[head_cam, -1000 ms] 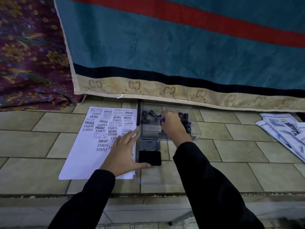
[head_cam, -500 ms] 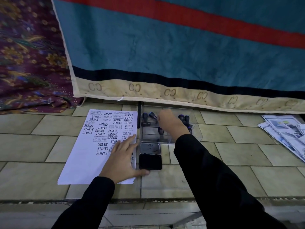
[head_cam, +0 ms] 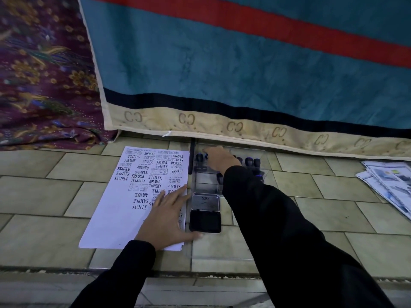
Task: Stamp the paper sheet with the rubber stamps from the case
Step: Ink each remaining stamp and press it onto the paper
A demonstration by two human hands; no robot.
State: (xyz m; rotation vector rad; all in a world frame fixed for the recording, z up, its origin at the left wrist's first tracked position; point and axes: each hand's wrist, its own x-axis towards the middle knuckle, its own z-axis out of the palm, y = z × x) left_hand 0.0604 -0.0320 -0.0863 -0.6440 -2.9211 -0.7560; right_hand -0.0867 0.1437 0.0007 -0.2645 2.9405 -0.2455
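A white paper sheet [head_cam: 115, 210] lies on the tiled floor, its upper half covered with black imprints such as SAMPLE, FRAGILE and AIR MAIL. My left hand [head_cam: 169, 218] rests flat on its lower right part, fingers spread. To the right stands a clear plastic case [head_cam: 265, 172] holding several dark rubber stamps [head_cam: 249, 162] with blue tops. My right hand [head_cam: 219, 161] reaches into the case's far left part, fingers curled down beside one stamp [head_cam: 199, 157]; whether it grips one is hidden. An open black ink pad [head_cam: 205, 221] sits between paper and case.
A teal blanket [head_cam: 244, 74] with a red stripe hangs just behind the case. A purple patterned cloth [head_cam: 44, 74] lies at far left. A stack of printed leaflets [head_cam: 387, 181] sits at the right. A thin black rod [head_cam: 191, 156] lies along the case's left side.
My right hand has moved from the middle of the case to its far left corner; the purple-topped stamp seen in it before no longer shows. My left hand stays on the paper.
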